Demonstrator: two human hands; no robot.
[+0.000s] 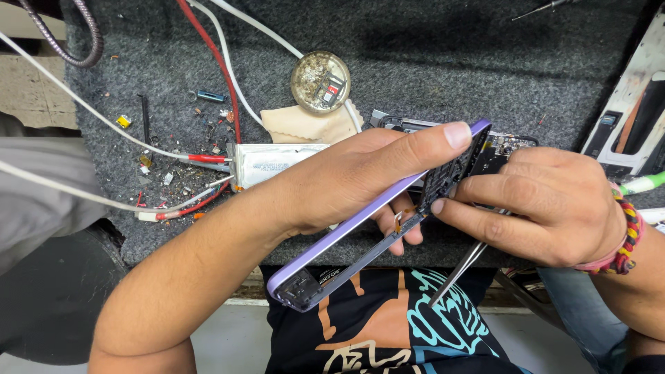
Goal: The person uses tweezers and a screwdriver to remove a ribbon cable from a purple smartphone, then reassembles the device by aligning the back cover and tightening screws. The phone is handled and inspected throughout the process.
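**Purple phone frame, held open over the bench edge**

Purple phone frame [377,215] tilted on edge, near side of grey mat [429,62]. Left hand [346,183] wrapped around it. Right hand [547,208] pinches its far-right end, tweezers [460,271] tucked in the palm. Risk: orange ribbon cable [400,220] could tear if the frame twists; tweezers may slip out.

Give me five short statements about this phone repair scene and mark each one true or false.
1. The left hand grips a purple phone frame on edge. True.
2. The right hand holds a screwdriver. False: it holds metal tweezers, tips pointing down.
3. A silver battery pack lies on the grey mat. True.
4. The round dish of small parts sits in the person's lap. False: it sits on the mat.
5. A beaded bracelet is on the left wrist. False: on the right wrist.
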